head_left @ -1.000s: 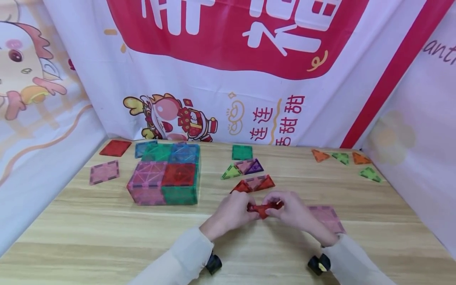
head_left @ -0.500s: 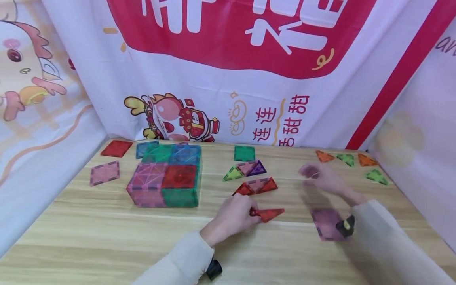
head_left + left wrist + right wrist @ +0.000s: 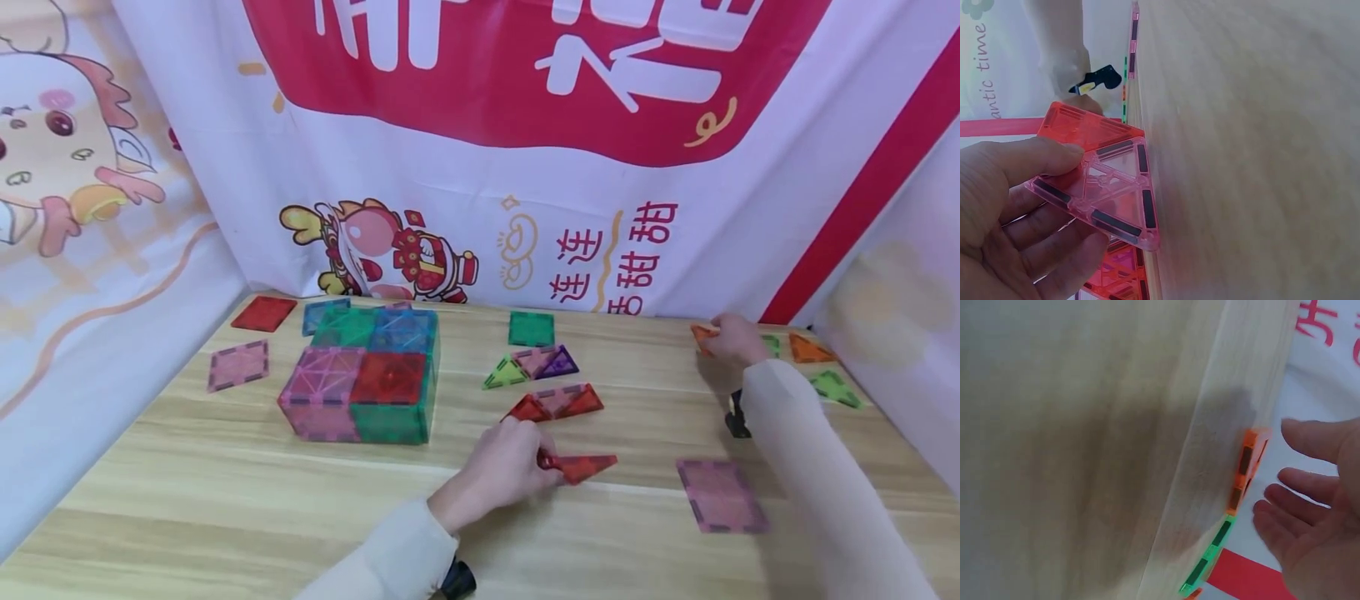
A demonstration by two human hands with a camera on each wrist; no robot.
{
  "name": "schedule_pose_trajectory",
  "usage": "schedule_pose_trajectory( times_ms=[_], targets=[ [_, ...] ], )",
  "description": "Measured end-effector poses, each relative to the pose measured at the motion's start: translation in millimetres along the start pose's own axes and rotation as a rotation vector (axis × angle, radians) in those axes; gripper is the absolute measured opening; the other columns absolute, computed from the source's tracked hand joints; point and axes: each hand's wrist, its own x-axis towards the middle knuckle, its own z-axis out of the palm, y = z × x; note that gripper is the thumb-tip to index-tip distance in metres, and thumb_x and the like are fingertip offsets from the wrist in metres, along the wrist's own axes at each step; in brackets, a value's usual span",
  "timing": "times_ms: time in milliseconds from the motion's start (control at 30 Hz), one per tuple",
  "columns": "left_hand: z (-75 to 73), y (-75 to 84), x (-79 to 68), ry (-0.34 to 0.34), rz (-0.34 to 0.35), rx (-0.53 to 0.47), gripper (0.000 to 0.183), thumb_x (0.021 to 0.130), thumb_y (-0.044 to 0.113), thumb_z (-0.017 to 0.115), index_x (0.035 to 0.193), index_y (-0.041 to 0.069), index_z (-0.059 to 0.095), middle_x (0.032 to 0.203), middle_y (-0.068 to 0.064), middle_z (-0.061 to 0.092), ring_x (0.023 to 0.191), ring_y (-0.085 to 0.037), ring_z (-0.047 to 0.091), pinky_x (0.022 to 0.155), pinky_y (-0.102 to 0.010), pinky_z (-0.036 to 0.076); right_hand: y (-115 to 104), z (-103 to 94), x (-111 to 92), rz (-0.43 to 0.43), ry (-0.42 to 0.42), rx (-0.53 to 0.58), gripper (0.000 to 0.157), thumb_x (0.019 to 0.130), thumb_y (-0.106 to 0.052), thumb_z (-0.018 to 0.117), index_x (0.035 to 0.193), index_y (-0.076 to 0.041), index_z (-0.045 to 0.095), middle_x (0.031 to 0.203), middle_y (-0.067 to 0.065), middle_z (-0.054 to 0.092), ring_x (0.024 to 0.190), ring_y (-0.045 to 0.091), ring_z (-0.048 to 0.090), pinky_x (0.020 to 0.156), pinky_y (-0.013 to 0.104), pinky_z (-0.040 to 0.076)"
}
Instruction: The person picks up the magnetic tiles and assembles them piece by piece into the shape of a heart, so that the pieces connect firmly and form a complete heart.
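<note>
In the head view my left hand pinches joined triangular magnetic tiles just above the table, with a red tile sticking out to the right. The left wrist view shows the thumb on a pink triangle tile, which is edge to edge with a red triangle tile. At the back right, my right hand is over an orange triangle tile. Its fingers look spread in the right wrist view, apart from the orange tile; a green triangle tile lies beside that one.
A box of coloured magnetic tiles stands at left. Joined red and pink triangles and a green-pink-purple strip lie mid-table. A pink square tile is at right. Cloth hangs behind the table.
My right hand has left the red tile piece and moved right and back to the orange triangle. The left hand still holds the joined tiles at nearly the same spot.
</note>
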Motion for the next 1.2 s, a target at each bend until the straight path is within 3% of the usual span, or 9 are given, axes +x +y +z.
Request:
schedule_pose_trajectory(
  times_ms=[167,300,433,567,767,867,1033,1200],
  targets=[
    [2.2,3.9,-3.0,0.002,0.021,0.010,0.010,0.080,0.024,0.076,0.077,0.015,0.074,0.055,0.012,0.055,0.047,-0.004,0.045,0.049,-0.018,0.037,9,-2.6,-2,0.024,-0.066,-0.043,0.052,0.088,-0.016,0.062,0.123,0.018,0.044,0.110,0.034,0.051,0.094,0.040,0.049,0.081,0.049,0.046],
    [1.2,7.2,-3.5,0.004,0.030,0.011,0.009,0.080,0.023,0.076,0.078,0.015,0.074,0.053,0.012,0.054,0.045,-0.004,0.045,0.048,-0.018,0.037,16,-5.8,-9,0.027,-0.032,-0.055,0.065,0.087,-0.020,0.065,0.130,0.020,0.036,0.123,0.040,0.043,0.104,0.047,0.047,0.092,0.056,0.043],
    [-0.9,10.2,-4.0,0.011,0.044,0.027,0.009,0.081,0.024,0.076,0.080,0.015,0.075,0.051,0.013,0.053,0.043,-0.002,0.044,0.047,-0.017,0.037,18,-8.7,-22,0.116,-0.002,-0.025,0.063,0.087,-0.029,0.067,0.119,0.021,0.045,0.106,0.035,0.051,0.094,0.042,0.047,0.081,0.049,0.047],
    [-3.3,10.1,-5.2,0.012,0.040,0.018,0.009,0.081,0.024,0.075,0.078,0.015,0.074,0.049,0.011,0.051,0.041,-0.003,0.044,0.043,-0.018,0.037,16,-10.2,-32,0.149,0.007,0.022,0.051,0.084,-0.033,0.071,0.098,0.015,0.058,0.077,0.015,0.053,0.078,0.030,0.047,0.065,0.034,0.042],
    [-5.2,7.5,-3.9,0.030,0.046,0.026,0.011,0.081,0.024,0.075,0.074,0.016,0.073,0.049,0.011,0.051,0.042,-0.003,0.044,0.042,-0.018,0.036,11,-8.1,-40,0.174,0.008,0.073,0.047,0.077,-0.037,0.076,0.085,0.004,0.055,0.071,0.007,0.048,0.074,0.024,0.045,0.063,0.031,0.037],
    [-5.0,6.1,-3.2,0.034,0.042,0.038,0.011,0.081,0.024,0.076,0.074,0.015,0.073,0.051,0.011,0.053,0.045,-0.005,0.045,0.046,-0.019,0.037,8,-1.2,-45,0.106,0.043,0.107,0.043,0.079,-0.028,0.075,0.091,0.005,0.050,0.077,0.012,0.053,0.075,0.023,0.048,0.062,0.029,0.040],
    [-4.0,3.2,-2.5,0.027,0.014,0.049,0.011,0.079,0.025,0.077,0.076,0.015,0.074,0.056,0.011,0.056,0.051,-0.006,0.047,0.050,-0.019,0.038,-2,11.3,-53,-0.089,0.084,0.225,0.036,0.084,-0.009,0.067,0.106,0.016,0.053,0.088,0.023,0.064,0.067,0.016,0.060,0.058,0.026,0.049],
    [-2.2,1.6,-1.2,0.037,0.026,0.060,0.012,0.078,0.026,0.078,0.076,0.015,0.074,0.060,0.011,0.059,0.054,-0.006,0.047,0.052,-0.019,0.039,-32,15.4,-80,-0.189,0.132,0.294,0.028,0.085,-0.006,0.067,0.106,0.010,0.061,0.096,0.025,0.067,0.075,0.009,0.060,0.063,0.023,0.051]
  ],
)
